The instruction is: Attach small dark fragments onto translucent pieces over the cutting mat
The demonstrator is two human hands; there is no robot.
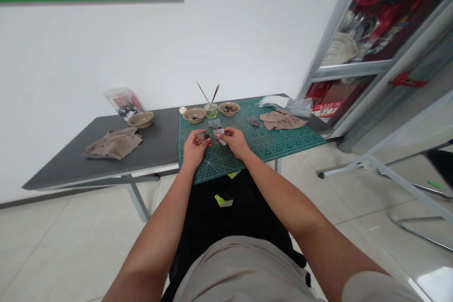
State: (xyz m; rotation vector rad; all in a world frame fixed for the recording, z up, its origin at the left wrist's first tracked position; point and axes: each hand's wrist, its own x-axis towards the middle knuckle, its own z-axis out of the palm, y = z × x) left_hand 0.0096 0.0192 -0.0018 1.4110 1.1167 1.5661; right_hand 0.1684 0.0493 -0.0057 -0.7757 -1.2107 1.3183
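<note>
Over the front of a green cutting mat, my left hand pinches a small dark piece, too small to identify. Close beside it, my right hand grips a small light-grey flat piece, perhaps folded paper or sheet. The two held pieces are close together; whether they touch I cannot tell. Just beyond my fingers lies a grey-blue flat piece. Farther back stand a bowl with a little dark matter, a glass jar with two brushes, and a bowl of dark bits.
Right on the mat are dark grey scraps, a brown cloth and a clear plastic bag. Left on the dark table are another brown cloth, a bowl and a printed bag. A white wall rises behind.
</note>
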